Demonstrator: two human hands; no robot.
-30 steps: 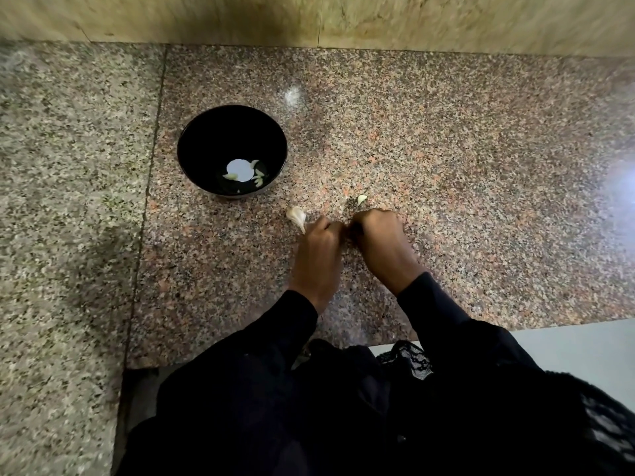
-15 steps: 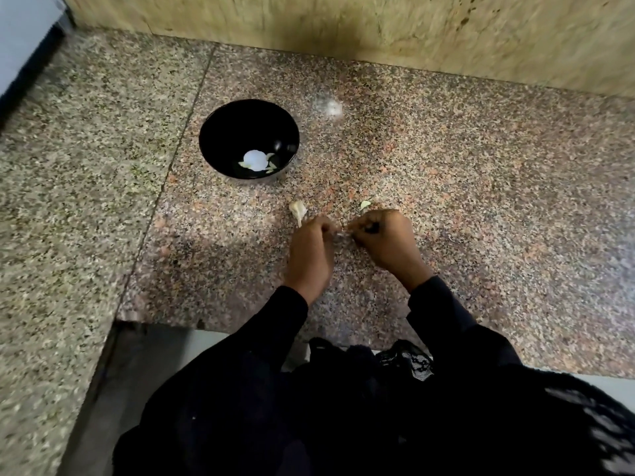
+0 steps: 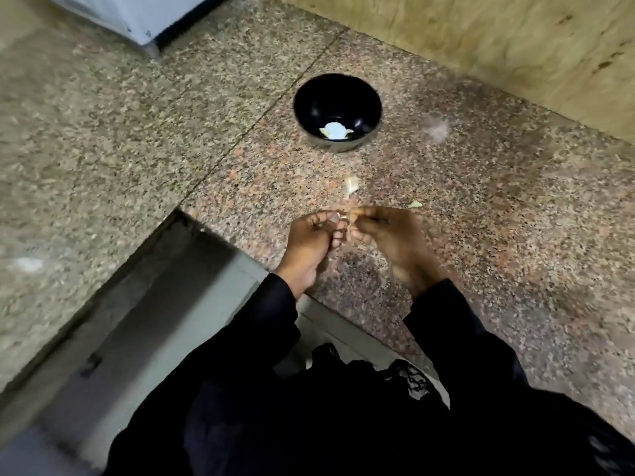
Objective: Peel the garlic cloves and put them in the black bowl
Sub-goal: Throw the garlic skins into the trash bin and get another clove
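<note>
I see both hands raised over the granite table (image 3: pixel 481 235), fingertips meeting. Left hand (image 3: pixel 311 235) and right hand (image 3: pixel 391 235) each have a curled grip pinching 1 small garlic clove (image 3: pixel 347 219) between them; blurred, so probably a clove with skin partly off. Black bowl (image 3: pixel 338 111) sits farther back on the table, well apart from the hands, a few pale peeled pieces (image 3: pixel 335 129) inside. 1 garlic piece (image 3: pixel 352 184) lies just beyond the fingers, 1 skin scrap (image 3: pixel 415 204) to its right.

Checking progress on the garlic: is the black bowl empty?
Not empty. The black bowl stands upright with a few pale pieces at its bottom; whether they are peeled cloves, cannot tell.
</note>
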